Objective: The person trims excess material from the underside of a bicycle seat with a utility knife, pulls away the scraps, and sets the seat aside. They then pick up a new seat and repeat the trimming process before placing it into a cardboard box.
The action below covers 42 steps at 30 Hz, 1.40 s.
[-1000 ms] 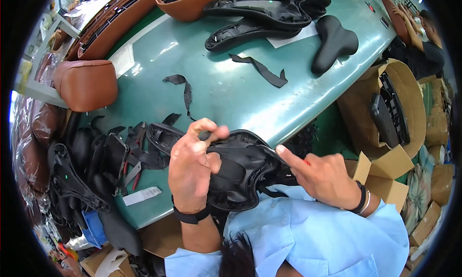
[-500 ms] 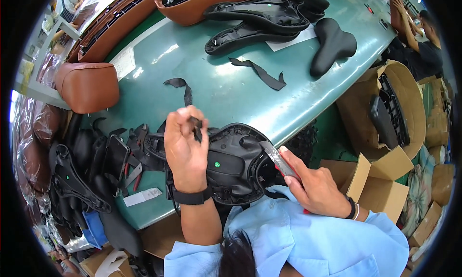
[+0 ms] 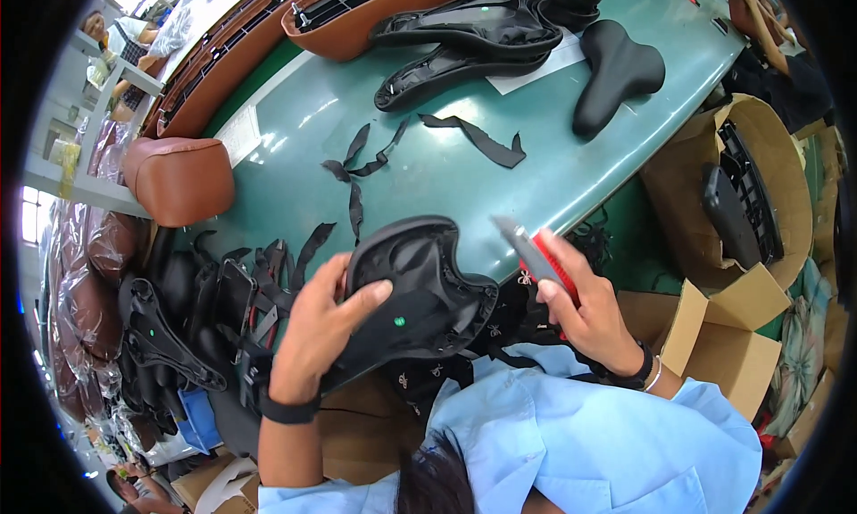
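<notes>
Green table (image 3: 428,175) edge: black saddle (image 3: 412,295) clamped under left hand (image 3: 317,335) fingers; right hand (image 3: 589,313) gripping utility knife (image 3: 538,257).

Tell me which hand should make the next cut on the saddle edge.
Probably the right hand: it already grips the utility knife beside the black saddle, while the left hand holds that saddle steady.

Open green tabletop (image 3: 428,170) w/ only thin black strips (image 3: 473,137) lies just beyond the held saddle (image 3: 415,295); room to pass there. Far edge blocked by stacked black saddles (image 3: 482,32) & a brown saddle (image 3: 178,177) at left. Cardboard boxes (image 3: 732,335) crowd the right, black saddle parts (image 3: 170,335) the left.
</notes>
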Each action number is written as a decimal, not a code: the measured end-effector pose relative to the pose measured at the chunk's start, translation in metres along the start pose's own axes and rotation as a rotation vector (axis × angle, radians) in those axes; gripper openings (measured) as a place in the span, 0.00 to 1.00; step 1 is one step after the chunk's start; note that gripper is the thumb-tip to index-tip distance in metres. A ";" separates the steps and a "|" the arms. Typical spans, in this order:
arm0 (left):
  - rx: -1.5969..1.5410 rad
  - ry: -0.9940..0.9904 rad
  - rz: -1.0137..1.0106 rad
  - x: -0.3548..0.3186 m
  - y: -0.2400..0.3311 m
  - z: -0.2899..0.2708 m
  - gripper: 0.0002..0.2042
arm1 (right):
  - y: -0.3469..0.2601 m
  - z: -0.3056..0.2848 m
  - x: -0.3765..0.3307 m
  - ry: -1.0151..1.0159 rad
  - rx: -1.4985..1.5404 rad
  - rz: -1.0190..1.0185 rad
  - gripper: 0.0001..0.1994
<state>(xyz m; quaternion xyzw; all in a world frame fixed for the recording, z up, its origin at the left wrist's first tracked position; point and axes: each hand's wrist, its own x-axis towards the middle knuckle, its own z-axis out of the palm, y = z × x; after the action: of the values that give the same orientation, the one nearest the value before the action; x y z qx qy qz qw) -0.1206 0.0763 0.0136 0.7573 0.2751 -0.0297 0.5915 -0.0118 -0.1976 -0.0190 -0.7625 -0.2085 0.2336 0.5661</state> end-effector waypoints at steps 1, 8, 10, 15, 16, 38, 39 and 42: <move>-0.113 -0.011 -0.083 -0.007 -0.011 0.002 0.16 | 0.008 -0.001 0.004 0.009 -0.098 -0.176 0.26; -0.116 0.299 -0.017 -0.052 -0.038 0.036 0.23 | 0.008 -0.009 0.004 -0.168 -0.467 -0.389 0.28; -0.157 0.324 -0.002 -0.051 -0.043 0.042 0.23 | 0.005 -0.010 0.006 -0.190 -0.525 -0.384 0.29; -0.194 0.387 0.018 -0.056 -0.043 0.051 0.22 | -0.009 -0.007 0.004 -0.339 -0.851 -0.349 0.33; -0.198 0.386 0.015 -0.056 -0.043 0.052 0.22 | -0.011 -0.005 0.002 -0.342 -0.853 -0.347 0.33; -0.387 0.534 0.097 -0.077 -0.048 0.083 0.29 | -0.002 0.040 0.039 -0.290 -0.252 -0.435 0.30; -0.393 0.600 0.113 -0.076 -0.045 0.082 0.29 | -0.014 0.040 0.037 -0.402 -0.192 -0.298 0.29; -0.645 0.650 0.096 -0.066 -0.043 0.073 0.23 | -0.022 0.057 0.011 -0.529 -0.091 -0.466 0.25</move>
<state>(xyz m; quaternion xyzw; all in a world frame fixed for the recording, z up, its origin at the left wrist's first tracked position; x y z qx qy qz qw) -0.1755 -0.0087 -0.0214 0.5162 0.4064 0.3240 0.6808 -0.0381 -0.1420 -0.0137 -0.6319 -0.5264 0.2783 0.4961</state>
